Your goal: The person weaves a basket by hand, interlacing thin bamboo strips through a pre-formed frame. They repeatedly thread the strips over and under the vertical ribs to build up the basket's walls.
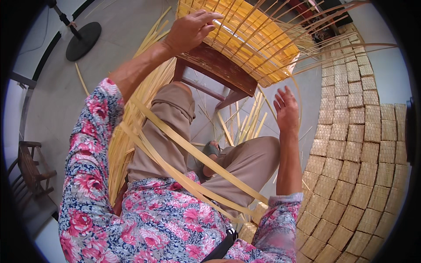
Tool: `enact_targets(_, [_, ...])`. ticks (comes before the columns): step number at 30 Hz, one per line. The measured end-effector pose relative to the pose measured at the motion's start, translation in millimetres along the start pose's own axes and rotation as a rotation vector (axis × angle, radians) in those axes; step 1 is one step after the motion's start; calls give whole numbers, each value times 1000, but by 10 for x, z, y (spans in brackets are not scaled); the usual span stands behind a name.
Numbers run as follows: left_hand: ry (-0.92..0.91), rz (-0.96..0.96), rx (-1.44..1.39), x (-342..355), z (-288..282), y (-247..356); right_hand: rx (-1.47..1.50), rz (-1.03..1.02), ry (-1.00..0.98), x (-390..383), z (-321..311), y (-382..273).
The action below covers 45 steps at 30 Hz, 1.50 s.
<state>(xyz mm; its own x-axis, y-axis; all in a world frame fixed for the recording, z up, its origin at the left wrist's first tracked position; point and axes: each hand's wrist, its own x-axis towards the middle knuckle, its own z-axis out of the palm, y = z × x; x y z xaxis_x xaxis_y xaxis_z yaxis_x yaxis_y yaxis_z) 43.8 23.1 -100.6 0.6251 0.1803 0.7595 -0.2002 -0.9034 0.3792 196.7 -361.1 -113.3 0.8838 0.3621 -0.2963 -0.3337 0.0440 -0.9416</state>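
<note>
A yellow woven bamboo basket piece (267, 51), with long thin ribs sticking up and out, rests on a dark red wooden stool (215, 62) in front of me. At its left end is my left hand (189, 33), fingers stretched over the weave beside the ribs. My right hand (287, 108) is raised below the basket's right corner, fingers apart and slightly curled, with nothing visible in the palm. A thin strip (300, 98) curves down from that corner, close beside the right hand. Several flat pale strips (188, 144) lie across my lap.
A bundle of long strips (120, 151) lies by my left leg, with loose strips (245, 125) under the stool. Rows of small woven blocks (346, 144) cover the floor on the right. A black round stand base (84, 41) and a wooden chair (33, 168) are on the left.
</note>
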Motion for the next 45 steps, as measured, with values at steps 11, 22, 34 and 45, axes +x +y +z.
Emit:
enact_targets(11, [49, -112, 120, 232, 158, -73, 446, -293, -251, 566, -42, 96])
enact_targets(22, [156, -131, 10, 246, 197, 20, 361, -361, -72, 494, -6, -15])
enact_targets(34, [154, -297, -34, 218, 239, 74, 337, -332, -84, 457, 0, -27])
enact_targets(45, [144, -46, -90, 68, 195, 340, 466, -306, -158, 392, 64, 35])
